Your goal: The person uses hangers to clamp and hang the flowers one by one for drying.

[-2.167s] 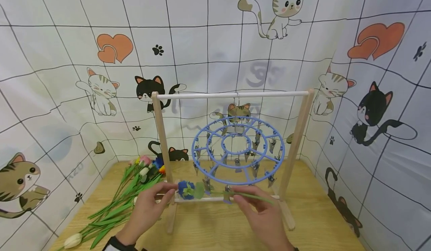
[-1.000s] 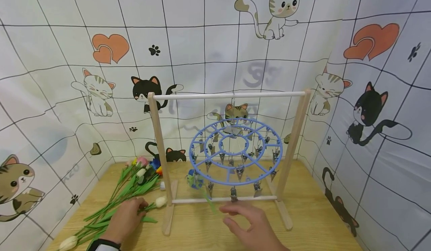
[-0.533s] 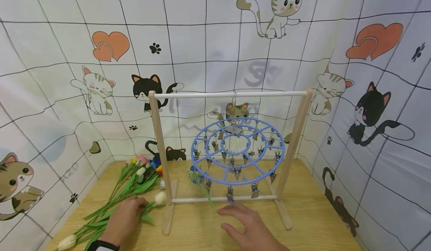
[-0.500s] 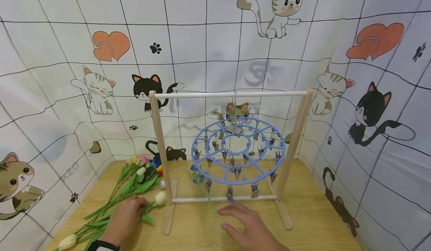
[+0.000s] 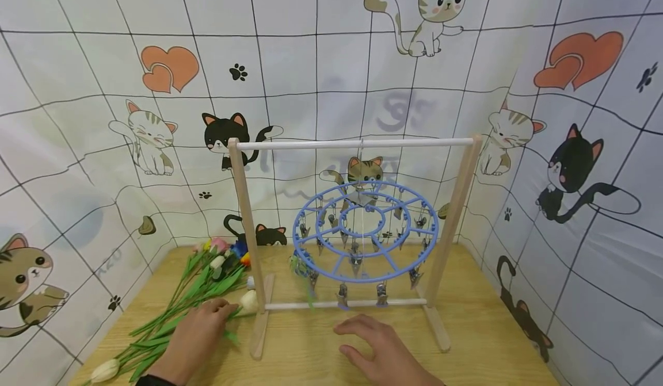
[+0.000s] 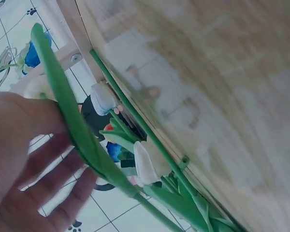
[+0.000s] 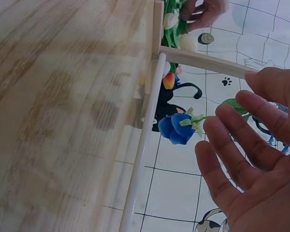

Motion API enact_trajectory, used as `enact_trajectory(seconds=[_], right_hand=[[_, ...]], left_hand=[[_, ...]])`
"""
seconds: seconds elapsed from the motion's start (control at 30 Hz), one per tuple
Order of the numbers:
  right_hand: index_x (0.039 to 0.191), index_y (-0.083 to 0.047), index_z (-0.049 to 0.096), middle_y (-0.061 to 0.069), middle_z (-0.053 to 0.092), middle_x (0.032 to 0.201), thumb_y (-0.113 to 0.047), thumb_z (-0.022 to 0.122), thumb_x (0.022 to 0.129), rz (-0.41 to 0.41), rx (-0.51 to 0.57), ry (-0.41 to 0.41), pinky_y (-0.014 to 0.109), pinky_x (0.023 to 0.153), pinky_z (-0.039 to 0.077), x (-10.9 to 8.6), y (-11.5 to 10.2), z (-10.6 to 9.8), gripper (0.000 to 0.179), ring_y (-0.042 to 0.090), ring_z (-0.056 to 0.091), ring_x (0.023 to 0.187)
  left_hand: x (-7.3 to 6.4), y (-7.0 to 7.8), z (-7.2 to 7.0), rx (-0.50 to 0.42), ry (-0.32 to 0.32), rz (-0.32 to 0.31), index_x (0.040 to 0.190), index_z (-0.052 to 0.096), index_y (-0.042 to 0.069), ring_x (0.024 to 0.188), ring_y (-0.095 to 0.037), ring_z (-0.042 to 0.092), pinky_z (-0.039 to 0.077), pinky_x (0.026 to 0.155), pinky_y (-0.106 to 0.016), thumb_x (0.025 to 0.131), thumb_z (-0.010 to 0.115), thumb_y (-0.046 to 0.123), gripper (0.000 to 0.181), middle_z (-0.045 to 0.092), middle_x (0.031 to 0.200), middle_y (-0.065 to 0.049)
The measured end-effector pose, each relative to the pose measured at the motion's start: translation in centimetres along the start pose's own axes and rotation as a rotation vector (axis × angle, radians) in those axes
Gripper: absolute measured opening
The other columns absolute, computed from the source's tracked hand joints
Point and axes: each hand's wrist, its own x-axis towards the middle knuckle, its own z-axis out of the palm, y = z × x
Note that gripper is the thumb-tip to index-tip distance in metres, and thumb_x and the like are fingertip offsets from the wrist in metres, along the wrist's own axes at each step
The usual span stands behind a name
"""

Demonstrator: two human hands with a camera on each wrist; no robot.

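Note:
My left hand [image 5: 199, 334] is at the near side of the flower pile and pinches an artificial white tulip [image 5: 248, 301] by its stem, just below the head. In the left wrist view, the tulip's long green leaf [image 6: 77, 123] crosses the thumb and fingers. My right hand [image 5: 380, 348] hovers in front of the rack, fingers loosely bent and holding nothing. A blue ring hanger [image 5: 344, 270] with small metal clips hangs above it. The blue artificial flower [image 7: 176, 128] hangs at the ring's left side, its stem partly hidden behind the clips in the head view.
A wooden rack with a white top bar [image 5: 311, 144] and a low crossbar [image 5: 373, 302] stands on the wooden table [image 5: 305, 357]. Several artificial flowers [image 5: 207, 282] lie to its left. A cat-print sheet [image 5: 290, 58] surrounds the table.
Both hands have let go of the blue flower, which now hangs from the ring. My left hand has moved down left to the white tulip and shifted slightly. The ring has turned.

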Motion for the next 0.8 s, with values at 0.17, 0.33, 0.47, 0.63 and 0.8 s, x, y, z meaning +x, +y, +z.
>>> enact_trajectory(seconds=[0.17,0.33,0.47,0.63,0.8], right_hand=[[0.130,-0.026,0.060,-0.004,0.063,0.123,-0.020,0.066,0.101,-0.001,0.000,-0.012,0.036,0.086,0.057,-0.1,0.2,0.3,0.031,0.014,0.062,0.111],[0.130,-0.026,0.061,-0.005,0.063,0.123,-0.019,0.065,0.101,0.020,0.003,-0.019,0.036,0.086,0.057,-0.1,0.2,0.2,0.030,0.014,0.062,0.111],[0.129,-0.025,0.061,-0.005,0.064,0.122,-0.019,0.066,0.101,0.027,0.015,-0.015,0.036,0.086,0.057,0.0,0.1,0.2,0.029,0.014,0.063,0.110],[0.127,-0.025,0.063,-0.005,0.065,0.121,-0.018,0.066,0.101,0.022,0.036,-0.002,0.030,0.083,0.056,0.0,0.2,0.4,0.028,0.014,0.064,0.105],[0.126,-0.028,0.062,-0.008,0.064,0.119,-0.018,0.065,0.101,0.034,0.045,0.008,0.030,0.081,0.056,-0.1,0.3,0.5,0.028,0.013,0.064,0.102]], left_hand=[[-0.3,-0.2,-0.6,-0.035,0.078,0.075,0.116,0.074,0.020,0.069,-0.004,0.049,0.042,0.052,-0.019,0.079,0.080,0.001,0.043,0.056,0.097,0.006],[-0.2,-0.1,-1.3,-0.026,0.123,0.151,0.122,0.071,0.021,0.087,-0.012,0.062,0.054,0.066,-0.029,0.075,0.081,-0.003,0.053,0.063,0.102,0.006],[-0.1,0.2,-1.7,-0.033,0.153,0.177,0.121,0.071,0.021,0.090,-0.015,0.063,0.055,0.069,-0.034,0.071,0.080,-0.009,0.059,0.063,0.106,0.003],[0.0,0.9,-2.2,-0.054,0.223,0.237,0.118,0.071,0.019,0.081,-0.015,0.060,0.051,0.060,-0.031,0.060,0.076,-0.019,0.069,0.059,0.104,0.000],[0.5,2.2,-2.8,-0.069,0.264,0.315,0.117,0.071,0.017,0.089,-0.019,0.059,0.055,0.073,-0.038,0.059,0.073,-0.022,0.069,0.058,0.104,0.000]])
